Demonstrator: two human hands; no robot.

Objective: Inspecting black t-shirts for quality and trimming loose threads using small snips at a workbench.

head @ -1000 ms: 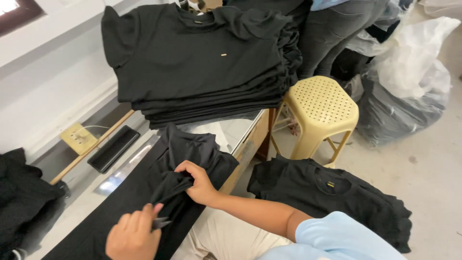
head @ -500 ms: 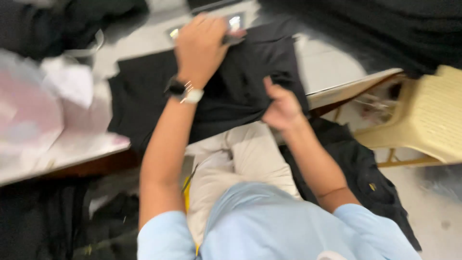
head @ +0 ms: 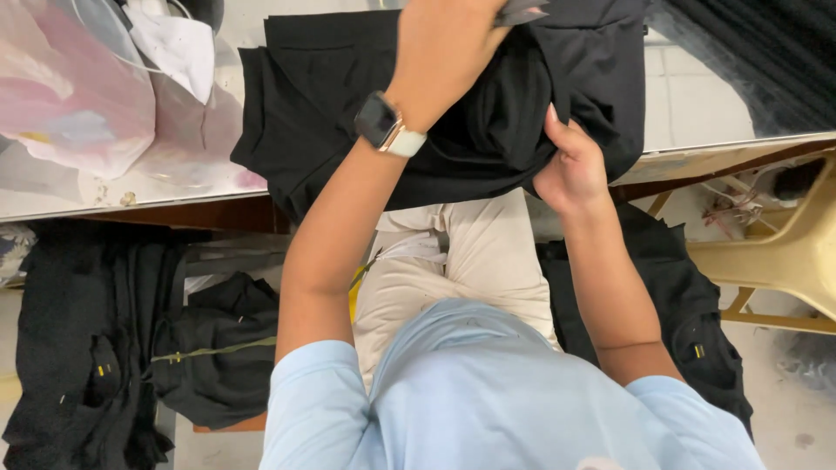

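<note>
Person seated at a table (head: 697, 157), both hands on a black t-shirt (head: 348, 96) spread on the tabletop, its near edge hanging slightly over the table edge. Left hand (head: 448, 43) lies on top of the shirt near the far edge of view, palm down, fingertips mostly cut off by the frame; looks like it pinches a fold of cloth, but grip can't be fully confirmed. Smartwatch (head: 387, 126) with a light strap on the left wrist. Right hand (head: 570, 170) at the shirt's near right part, fingers curled closed around a bunched fold of the black fabric, thumb up against it.

Left on the table: clear plastic bag (head: 78, 96) with pinkish contents, white face mask (head: 178, 43) beside it. Person wears light blue shirt (head: 488, 392) and beige trousers (head: 453, 261). Below the table, left: pile of black garments (head: 113, 348) on the floor. More black shirts (head: 688, 322) under the right forearm. Yellow plastic stool (head: 784, 252) at right, near the table edge.
</note>
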